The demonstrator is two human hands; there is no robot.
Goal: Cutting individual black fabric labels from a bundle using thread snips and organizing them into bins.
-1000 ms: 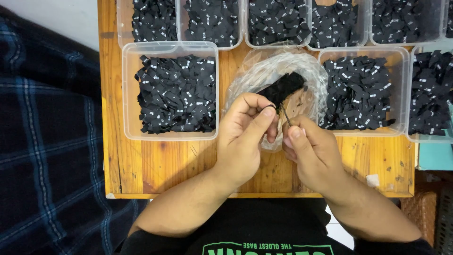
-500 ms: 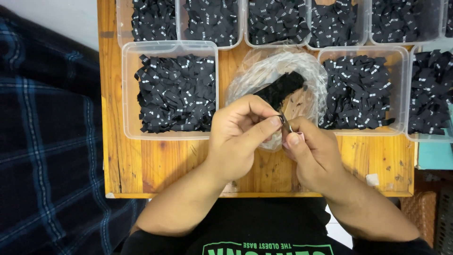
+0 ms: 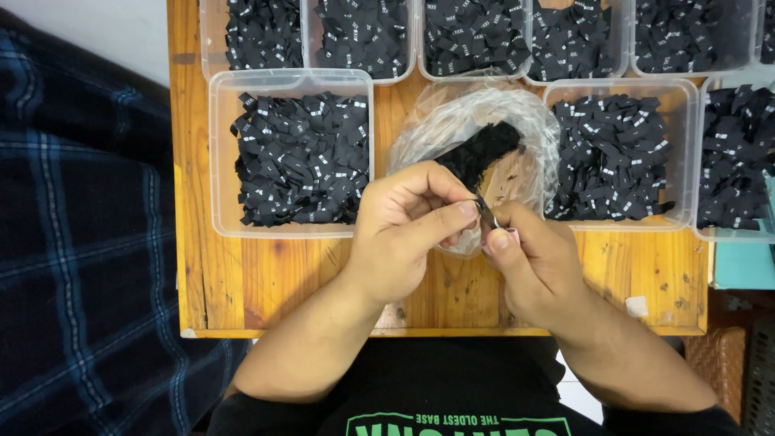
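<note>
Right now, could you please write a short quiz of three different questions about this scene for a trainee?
1. True or false: both hands pinch one small black fabric label.
2. The clear plastic bag lies on: A) the wooden table B) a blue cloth.
3. Fill in: the clear plastic tub nearest the left hand holds black ____.

Key: 1 true, right hand too; 2 A; 3 labels.
</note>
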